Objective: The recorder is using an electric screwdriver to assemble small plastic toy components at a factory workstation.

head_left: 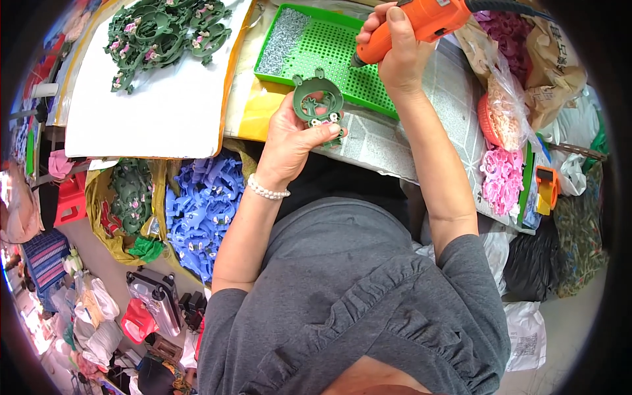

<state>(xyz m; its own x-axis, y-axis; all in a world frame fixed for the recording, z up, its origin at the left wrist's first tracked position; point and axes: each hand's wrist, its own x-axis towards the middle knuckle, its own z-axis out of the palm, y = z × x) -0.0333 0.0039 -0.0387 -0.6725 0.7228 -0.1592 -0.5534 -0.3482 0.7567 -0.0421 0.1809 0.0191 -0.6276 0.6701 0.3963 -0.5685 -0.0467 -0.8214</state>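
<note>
My left hand (293,136) grips a dark green plastic part (318,94) with a round ring and small pink and white pieces on its lower side. My right hand (403,60) is wrapped round an orange electric screwdriver (432,18), its dark tip pointing down to the left, apart from the green part. Beneath the tip lies a bright green perforated tray (361,99), with a heap of small silvery screws (284,43) at its left end. More green plastic parts (155,36) are piled on a white board (141,125) to the left.
Left of my lap, sacks hold blue plastic parts (202,209) and green ones (132,195). To the right are pink parts (501,178), a bag of peach-coloured pieces (503,115) and a brown paper bag (553,69). A black cable (510,6) runs from the screwdriver.
</note>
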